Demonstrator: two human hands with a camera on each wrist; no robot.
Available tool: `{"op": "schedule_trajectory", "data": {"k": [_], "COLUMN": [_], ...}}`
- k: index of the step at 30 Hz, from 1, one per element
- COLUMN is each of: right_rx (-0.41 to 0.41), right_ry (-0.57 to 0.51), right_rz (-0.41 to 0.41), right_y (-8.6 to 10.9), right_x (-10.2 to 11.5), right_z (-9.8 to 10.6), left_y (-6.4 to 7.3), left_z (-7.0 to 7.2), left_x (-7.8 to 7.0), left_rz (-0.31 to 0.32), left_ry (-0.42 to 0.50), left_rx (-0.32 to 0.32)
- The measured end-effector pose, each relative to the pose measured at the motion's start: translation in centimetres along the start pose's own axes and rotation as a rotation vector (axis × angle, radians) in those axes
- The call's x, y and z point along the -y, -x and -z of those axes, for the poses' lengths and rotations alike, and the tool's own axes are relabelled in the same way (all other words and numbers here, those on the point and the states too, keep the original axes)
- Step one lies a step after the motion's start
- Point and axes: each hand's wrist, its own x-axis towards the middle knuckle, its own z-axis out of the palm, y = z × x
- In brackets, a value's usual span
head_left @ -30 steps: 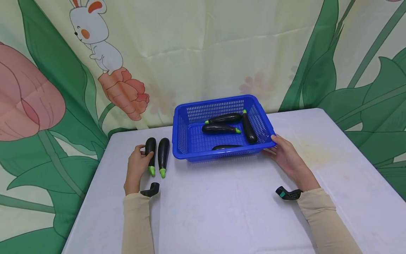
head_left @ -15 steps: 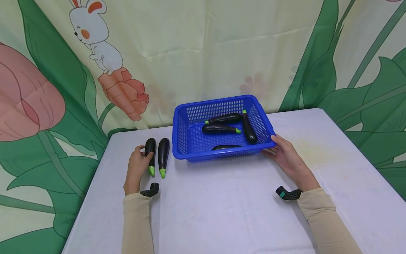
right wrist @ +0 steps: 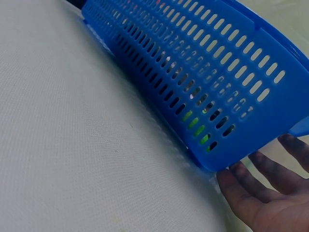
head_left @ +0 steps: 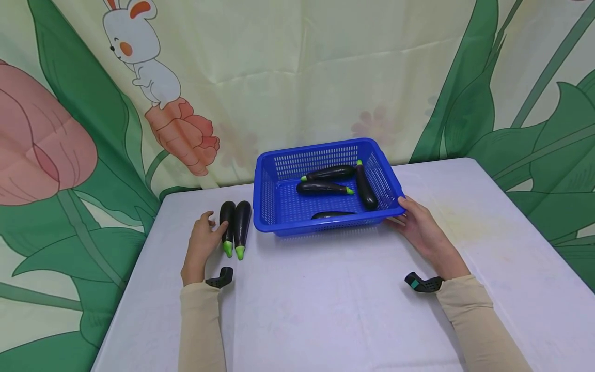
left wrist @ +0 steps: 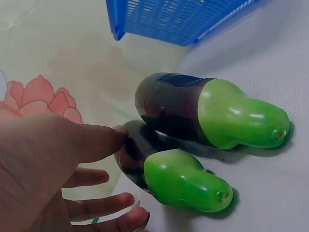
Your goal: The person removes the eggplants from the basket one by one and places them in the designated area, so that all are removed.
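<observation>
Two dark eggplants with green stem ends lie side by side on the table, left of the basket. My left hand (head_left: 203, 243) is beside the nearer-left eggplant (head_left: 227, 222); its thumb touches that eggplant, while the other fingers are spread away from it in the left wrist view. The second eggplant (left wrist: 183, 108) lies close along its far side. A blue perforated basket (head_left: 274, 226) holds several more eggplants (head_left: 324, 188), one partly hidden by the front wall. At the basket's front right corner, my right hand (head_left: 420, 227) grips it, thumb at the rim and fingers lower down.
A white cloth (head_left: 325, 299) covers the table. Behind the table hangs a printed backdrop (head_left: 288, 88) with a rabbit and leaves, close to the basket's back edge. Black wrist devices (head_left: 423, 283) sit on both wrists.
The left eggplant has shifted right, up against the other one. My left fingers have loosened from it, with the thumb still touching. The right hand and basket stay as they were.
</observation>
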Motion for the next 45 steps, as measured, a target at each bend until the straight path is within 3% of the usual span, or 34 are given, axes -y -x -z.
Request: {"op": "schedule_trajectory", "data": {"k": [8,18,27,45], "right_rx": [0.002,0.012,0.003,-0.003], "right_ry": [-0.004,-0.009,-0.008,-0.009], "right_rz": [-0.004,0.010,0.015,0.000], "right_y": [0.1,0.3,0.1,0.0], "right_x": [0.1,0.1,-0.1,-0.1], "right_z": [0.0,0.0,0.0,-0.1], "left_y": [0.2,0.7,1.5,2.6], "left_z": [0.0,0.4,0.8,-1.1], "left_x": [-0.4,-1.6,-4.3,-9.9], "left_rz": [-0.027,-0.172,-0.294,-0.454], "left_ry": [-0.005,-0.093,-0.108,-0.113], "left_rx": [-0.032,-0.134,-0.200,-0.177]}}
